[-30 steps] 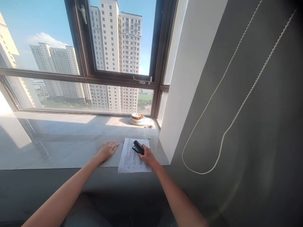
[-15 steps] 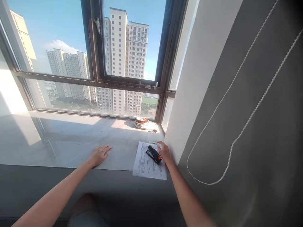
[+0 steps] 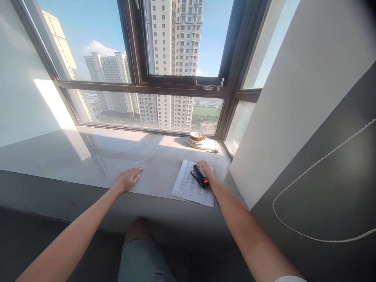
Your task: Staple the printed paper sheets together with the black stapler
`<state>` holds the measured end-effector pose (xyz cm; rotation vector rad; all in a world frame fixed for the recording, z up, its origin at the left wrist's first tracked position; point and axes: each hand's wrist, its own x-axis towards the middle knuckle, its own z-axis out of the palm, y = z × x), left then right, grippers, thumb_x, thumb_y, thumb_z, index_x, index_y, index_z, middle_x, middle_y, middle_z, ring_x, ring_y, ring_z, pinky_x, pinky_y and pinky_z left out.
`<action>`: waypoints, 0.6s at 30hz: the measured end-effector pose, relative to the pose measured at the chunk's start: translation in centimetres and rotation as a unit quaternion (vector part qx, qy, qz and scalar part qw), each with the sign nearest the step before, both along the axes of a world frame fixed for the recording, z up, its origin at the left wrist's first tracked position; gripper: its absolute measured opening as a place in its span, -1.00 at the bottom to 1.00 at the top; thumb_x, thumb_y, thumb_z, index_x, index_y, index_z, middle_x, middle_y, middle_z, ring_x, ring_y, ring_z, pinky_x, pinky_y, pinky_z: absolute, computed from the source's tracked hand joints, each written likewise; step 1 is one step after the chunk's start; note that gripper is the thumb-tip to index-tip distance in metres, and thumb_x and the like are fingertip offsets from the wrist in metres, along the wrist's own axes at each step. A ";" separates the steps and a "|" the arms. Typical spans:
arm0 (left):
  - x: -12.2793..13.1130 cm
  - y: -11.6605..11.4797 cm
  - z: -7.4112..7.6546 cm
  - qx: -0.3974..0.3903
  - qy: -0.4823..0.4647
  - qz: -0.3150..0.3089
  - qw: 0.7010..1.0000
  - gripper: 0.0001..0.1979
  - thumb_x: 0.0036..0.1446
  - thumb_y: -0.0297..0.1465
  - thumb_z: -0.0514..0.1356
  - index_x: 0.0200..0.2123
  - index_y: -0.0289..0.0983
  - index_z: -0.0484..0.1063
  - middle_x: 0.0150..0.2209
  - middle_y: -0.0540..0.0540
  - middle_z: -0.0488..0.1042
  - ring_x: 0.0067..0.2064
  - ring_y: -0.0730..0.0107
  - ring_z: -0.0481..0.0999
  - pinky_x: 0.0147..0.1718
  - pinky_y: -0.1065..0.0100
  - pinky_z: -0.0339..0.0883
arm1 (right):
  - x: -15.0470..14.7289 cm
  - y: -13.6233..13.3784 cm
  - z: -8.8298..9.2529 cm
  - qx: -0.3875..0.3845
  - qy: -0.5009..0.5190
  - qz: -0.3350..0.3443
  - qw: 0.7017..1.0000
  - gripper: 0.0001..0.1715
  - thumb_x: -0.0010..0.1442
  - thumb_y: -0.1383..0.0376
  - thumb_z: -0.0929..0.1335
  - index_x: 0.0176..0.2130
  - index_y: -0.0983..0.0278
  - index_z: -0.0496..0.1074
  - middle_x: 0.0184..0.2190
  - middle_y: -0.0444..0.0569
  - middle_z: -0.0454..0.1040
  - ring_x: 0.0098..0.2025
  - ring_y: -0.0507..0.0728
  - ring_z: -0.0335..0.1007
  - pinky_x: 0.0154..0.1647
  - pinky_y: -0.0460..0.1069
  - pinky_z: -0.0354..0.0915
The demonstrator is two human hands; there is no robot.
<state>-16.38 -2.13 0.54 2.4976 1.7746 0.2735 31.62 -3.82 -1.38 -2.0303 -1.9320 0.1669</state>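
A black stapler (image 3: 199, 176) with an orange-red patch at its near end lies slantwise on sheets of printed paper (image 3: 185, 184) on the window sill (image 3: 158, 168). The sheets reach over the sill's front edge. Just right of the stapler, my right hand (image 3: 205, 168) rests at the paper's top right corner. Its fingers are drawn together and point down at the surface; what is under the fingertips, if anything, is hidden. To the left, my left hand (image 3: 129, 179) lies flat on the bare sill, fingers stretched out and holding nothing.
Behind the paper, by the window frame (image 3: 230, 94), a stack of coiled white and brown rolls (image 3: 199, 140) stands with small dark bits beside it. A wall column (image 3: 273, 117) bounds the sill on the right. A beaded blind cord (image 3: 296, 231) hangs at far right.
My right hand has moved forward and its fingers have come down over the spot where a small light piece lay. The view has tilted down and turned left. My left hand stays flat.
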 end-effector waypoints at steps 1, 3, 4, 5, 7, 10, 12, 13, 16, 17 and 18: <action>0.0 0.0 0.0 -0.003 -0.001 -0.004 1.000 -0.42 0.41 -0.12 -0.15 0.41 0.02 0.28 0.49 0.02 0.17 0.46 0.04 0.21 0.45 -0.14 -0.10 | -1.1 0.7 0.1 0.004 -0.001 -0.005 1.000 -0.46 0.48 0.35 0.12 0.30 0.50 0.33 0.43 0.45 0.13 0.52 0.38 -0.06 0.48 0.28 -0.05; -0.2 0.0 0.1 -0.009 -0.004 -0.011 1.000 -0.41 0.42 -0.10 -0.16 0.41 0.03 0.27 0.49 0.01 0.17 0.46 0.01 0.20 0.44 -0.16 -0.10 | -3.4 2.1 0.4 0.011 -0.003 -0.001 1.000 -0.47 0.50 0.32 0.10 0.29 0.50 0.33 0.43 0.46 0.14 0.51 0.38 -0.04 0.47 0.29 -0.03; -0.3 0.0 0.1 -0.009 -0.006 -0.014 1.000 -0.41 0.43 -0.09 -0.16 0.41 0.03 0.27 0.49 0.01 0.18 0.46 0.00 0.20 0.44 -0.16 -0.10 | -4.7 2.7 0.6 0.012 -0.004 0.011 1.000 -0.47 0.50 0.32 0.11 0.29 0.48 0.33 0.43 0.44 0.13 0.51 0.38 -0.03 0.47 0.27 -0.01; -0.4 0.0 0.0 -0.007 -0.008 -0.015 1.000 -0.41 0.43 -0.09 -0.16 0.41 0.04 0.27 0.49 0.00 0.19 0.46 0.00 0.21 0.44 -0.16 -0.10 | -6.0 3.4 0.7 0.013 -0.005 0.028 1.000 -0.48 0.50 0.31 0.12 0.29 0.46 0.33 0.45 0.40 0.12 0.51 0.36 -0.02 0.47 0.25 0.00; -0.6 0.1 -0.2 0.001 -0.011 -0.014 1.000 -0.42 0.43 -0.09 -0.15 0.40 0.04 0.28 0.48 0.00 0.21 0.45 0.00 0.22 0.45 -0.15 -0.10 | -8.8 4.6 0.9 0.012 -0.008 0.067 0.998 -0.50 0.51 0.30 0.14 0.31 0.40 0.32 0.47 0.31 0.11 0.51 0.30 0.00 0.48 0.19 0.00; -0.6 0.1 -0.3 0.006 -0.015 -0.013 1.000 -0.44 0.43 -0.09 -0.15 0.39 0.05 0.29 0.47 0.01 0.22 0.45 0.00 0.21 0.45 -0.18 -0.12 | -13.3 6.4 0.9 0.012 -0.008 0.107 0.994 -0.50 0.53 0.28 0.13 0.32 0.36 0.30 0.49 0.24 0.08 0.52 0.26 -0.04 0.50 0.18 -0.04; -0.5 0.0 -0.3 0.006 -0.018 -0.014 1.000 -0.44 0.44 -0.09 -0.14 0.38 0.04 0.29 0.47 0.00 0.22 0.45 -0.01 0.21 0.44 -0.20 -0.13 | -16.4 7.6 0.8 0.013 -0.003 0.123 0.992 -0.50 0.54 0.26 0.12 0.33 0.36 0.29 0.50 0.23 0.06 0.54 0.25 -0.08 0.51 0.20 -0.07; -0.4 0.0 -0.3 0.005 -0.019 -0.014 1.000 -0.45 0.44 -0.09 -0.13 0.38 0.03 0.30 0.47 -0.01 0.22 0.45 -0.01 0.21 0.44 -0.20 -0.12 | -17.8 8.1 0.9 0.012 0.000 0.131 0.991 -0.49 0.54 0.26 0.12 0.33 0.36 0.28 0.50 0.23 0.06 0.54 0.25 -0.08 0.51 0.20 -0.07; -0.4 -0.1 -0.1 0.003 -0.027 -0.002 1.000 -0.46 0.44 -0.17 -0.14 0.37 -0.03 0.30 0.45 -0.04 0.26 0.43 0.00 0.25 0.42 -0.18 -0.05 | -21.4 9.4 1.0 0.014 0.012 0.154 0.988 -0.48 0.55 0.26 0.10 0.34 0.40 0.26 0.49 0.25 0.08 0.54 0.25 -0.08 0.52 0.22 -0.08; -0.4 -0.1 -0.1 0.004 -0.030 0.007 1.000 -0.46 0.43 -0.22 -0.15 0.37 -0.05 0.30 0.43 -0.06 0.29 0.41 0.01 0.27 0.42 -0.16 -0.01 | -22.3 9.6 1.1 0.015 0.016 0.160 0.987 -0.48 0.55 0.27 0.10 0.34 0.40 0.26 0.49 0.25 0.08 0.54 0.26 -0.09 0.52 0.24 -0.08; -0.4 -0.1 -0.2 0.006 -0.034 0.016 0.999 -0.45 0.42 -0.28 -0.16 0.37 -0.08 0.30 0.41 -0.08 0.33 0.40 0.02 0.30 0.41 -0.14 0.02 | -22.9 9.8 1.2 0.018 0.020 0.167 0.986 -0.48 0.54 0.28 0.09 0.34 0.40 0.26 0.50 0.25 0.06 0.55 0.26 -0.11 0.52 0.26 -0.09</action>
